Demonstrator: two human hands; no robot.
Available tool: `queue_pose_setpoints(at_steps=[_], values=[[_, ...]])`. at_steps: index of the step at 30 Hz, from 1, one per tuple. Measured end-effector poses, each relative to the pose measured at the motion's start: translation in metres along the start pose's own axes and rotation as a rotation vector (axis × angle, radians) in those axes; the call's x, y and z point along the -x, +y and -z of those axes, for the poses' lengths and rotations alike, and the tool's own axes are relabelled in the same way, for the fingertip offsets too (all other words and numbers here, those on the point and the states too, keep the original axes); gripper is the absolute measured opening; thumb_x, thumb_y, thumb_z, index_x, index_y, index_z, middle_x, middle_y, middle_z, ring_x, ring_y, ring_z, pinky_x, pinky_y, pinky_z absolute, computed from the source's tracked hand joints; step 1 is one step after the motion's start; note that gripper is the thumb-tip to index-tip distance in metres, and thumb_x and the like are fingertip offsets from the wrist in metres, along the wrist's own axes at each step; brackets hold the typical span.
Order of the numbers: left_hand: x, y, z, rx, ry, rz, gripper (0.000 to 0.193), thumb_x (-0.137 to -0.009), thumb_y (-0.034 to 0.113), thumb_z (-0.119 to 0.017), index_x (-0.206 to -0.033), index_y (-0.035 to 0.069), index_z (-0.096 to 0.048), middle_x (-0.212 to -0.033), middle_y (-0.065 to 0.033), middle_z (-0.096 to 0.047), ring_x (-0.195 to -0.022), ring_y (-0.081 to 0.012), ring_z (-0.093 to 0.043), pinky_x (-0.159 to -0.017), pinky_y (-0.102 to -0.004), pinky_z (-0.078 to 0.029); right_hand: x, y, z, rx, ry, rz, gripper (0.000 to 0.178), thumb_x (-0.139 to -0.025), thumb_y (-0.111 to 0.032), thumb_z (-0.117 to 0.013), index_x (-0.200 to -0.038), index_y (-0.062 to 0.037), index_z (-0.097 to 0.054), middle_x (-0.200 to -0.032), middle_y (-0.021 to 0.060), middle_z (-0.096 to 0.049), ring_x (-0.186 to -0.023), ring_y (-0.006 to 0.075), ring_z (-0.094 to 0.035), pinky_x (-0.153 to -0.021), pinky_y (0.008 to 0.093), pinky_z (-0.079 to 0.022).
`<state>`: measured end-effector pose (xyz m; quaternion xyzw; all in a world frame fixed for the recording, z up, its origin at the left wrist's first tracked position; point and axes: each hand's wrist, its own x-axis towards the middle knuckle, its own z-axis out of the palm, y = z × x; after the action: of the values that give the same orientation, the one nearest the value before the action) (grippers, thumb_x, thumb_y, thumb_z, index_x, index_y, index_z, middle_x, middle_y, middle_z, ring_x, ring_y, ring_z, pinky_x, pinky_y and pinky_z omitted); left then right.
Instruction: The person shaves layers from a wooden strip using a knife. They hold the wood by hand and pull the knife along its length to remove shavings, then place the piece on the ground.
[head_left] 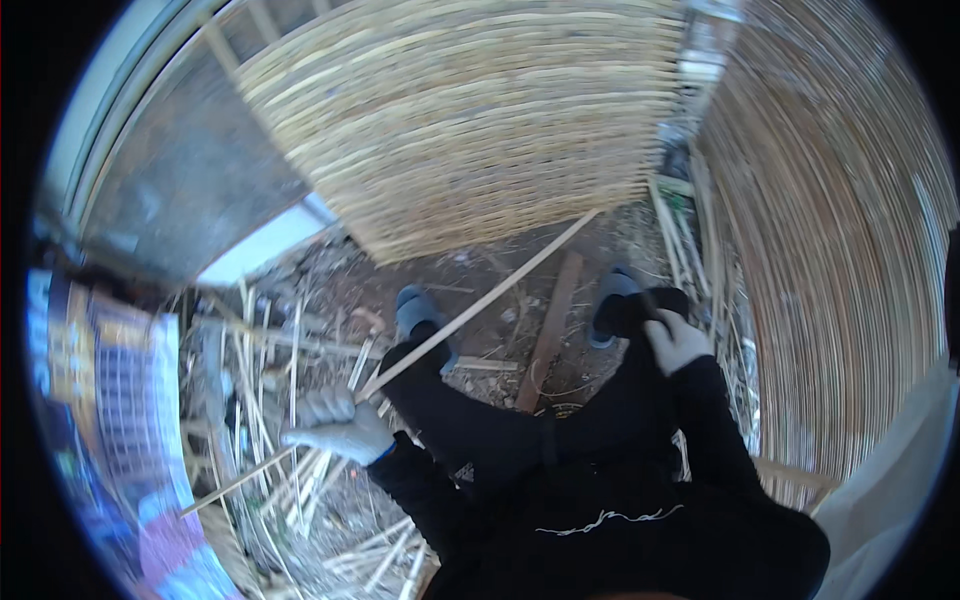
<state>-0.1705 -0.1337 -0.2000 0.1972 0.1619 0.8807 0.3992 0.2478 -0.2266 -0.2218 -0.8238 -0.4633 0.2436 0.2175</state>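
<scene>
Black sweatshirt [620,550] lies nearest, the left hand [345,425] wrapping its fingers round a pale slat [480,306], the right hand's [680,342] hold unclear.

Brown dirt floor [500,338], seemingly slatted right-hand wall [825,230]

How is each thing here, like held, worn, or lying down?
Long pale strip: held, slanting
Left hand: gloved, closed around that strip
Right hand: gloved, by the knee; grip unclear
Woven panel: bare slats showing at its upper left
Brown board: lying on the ground
Loose strips: scattered
Slippers: worn
</scene>
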Motion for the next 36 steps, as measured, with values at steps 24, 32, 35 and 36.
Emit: queue_pose_setpoints(at_steps=[24,32,35,36], values=[[-0.013,0.191,0.144,-1.189,0.751,-0.597,0.030,-0.102,0.034,-0.048,-0.088,0.008,-0.048,-0.069,-0.0018,-0.053,-0.056,-0.0101,-0.047,-0.055,-0.0249,-0.042,-0.012,0.084,-0.034,0.213,-0.105,0.112,0.044,-0.094,-0.024,-0.061,-0.127,0.0034,-0.054,-0.122,0.0184,-0.063,-0.117,0.0286,-0.060,-0.099,0.0359,-0.046],[0.092,0.252,0.261,-0.917,1.062,-0.344,0.018,-0.100,0.025,-0.054,-0.098,0.007,-0.053,-0.086,-0.0030,-0.057,-0.076,-0.0155,-0.056,-0.067,-0.0353,-0.051,-0.017,0.061,-0.032,0.290,-0.158,0.102,0.048,-0.095,-0.028,-0.060,-0.130,0.0042,-0.052,-0.127,0.0185,-0.061,-0.123,0.0292,-0.057,-0.102,0.0369,-0.045],[0.132,0.273,0.310,-0.767,1.143,-0.203,0.015,-0.098,0.020,-0.056,-0.094,0.006,-0.055,-0.085,-0.0032,-0.053,-0.080,-0.0145,-0.055,-0.073,-0.0329,-0.052,-0.019,0.053,-0.028,0.394,-0.159,0.112,0.048,-0.096,-0.030,-0.059,-0.131,0.0022,-0.053,-0.128,0.0183,-0.061,-0.123,0.0304,-0.057,-0.102,0.0373,-0.045],[0.156,0.315,0.331,-0.923,1.032,-0.154,0.015,-0.098,0.021,-0.056,-0.096,0.006,-0.054,-0.087,-0.0035,-0.054,-0.082,-0.0150,-0.057,-0.073,-0.0324,-0.052,-0.016,0.048,-0.033,0.399,-0.195,0.105,0.048,-0.095,-0.031,-0.060,-0.131,0.0010,-0.053,-0.128,0.0180,-0.061,-0.123,0.0307,-0.057,-0.102,0.0374,-0.045]])
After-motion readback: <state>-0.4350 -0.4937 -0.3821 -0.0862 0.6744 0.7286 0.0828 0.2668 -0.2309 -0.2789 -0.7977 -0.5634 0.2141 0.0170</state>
